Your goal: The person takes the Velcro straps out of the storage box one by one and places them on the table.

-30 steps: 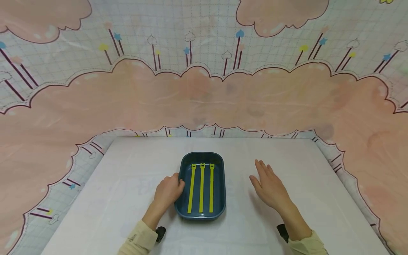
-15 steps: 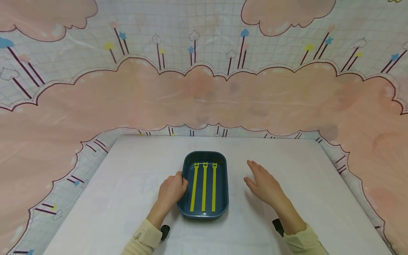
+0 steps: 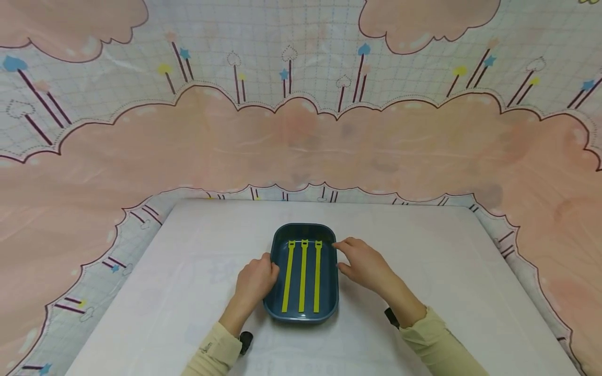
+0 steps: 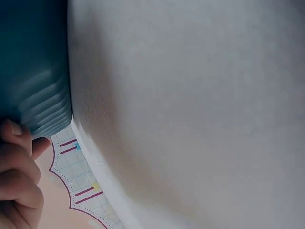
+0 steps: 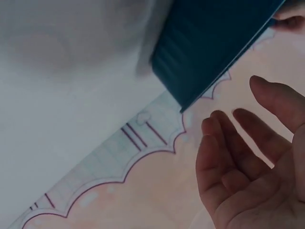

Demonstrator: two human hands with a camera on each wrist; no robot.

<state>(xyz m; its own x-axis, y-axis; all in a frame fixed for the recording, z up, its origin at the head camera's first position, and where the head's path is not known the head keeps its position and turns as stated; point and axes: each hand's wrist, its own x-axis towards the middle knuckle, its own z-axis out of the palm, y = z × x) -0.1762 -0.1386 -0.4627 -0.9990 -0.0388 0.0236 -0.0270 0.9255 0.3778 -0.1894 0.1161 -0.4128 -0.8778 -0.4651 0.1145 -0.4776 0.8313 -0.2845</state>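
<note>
A dark blue rectangular tray (image 3: 327,292) with rounded corners stands on the white table in the head view. Three yellow cable ties (image 3: 302,277), flat and with slotted heads, lie side by side in it, heads at the far end. My left hand (image 3: 255,281) grips the tray's left rim; in the left wrist view its curled fingers (image 4: 21,176) meet the ribbed tray wall (image 4: 33,62). At the right rim is my right hand (image 3: 368,267), thumb and fingers spread. The right wrist view shows that palm (image 5: 257,191) empty, a little apart from the tray (image 5: 209,47).
The white table (image 3: 188,250) stretches around the tray on all sides. Behind and beside it hangs a patterned cloth backdrop (image 3: 282,146) with clouds and stars. A small black wrist camera (image 3: 246,342) sits under the left wrist, another (image 3: 391,317) under the right.
My right hand has moved left, from well beside the tray to its right rim, with fingers now more bent. The left hand keeps its grip; the whole view has shifted slightly.
</note>
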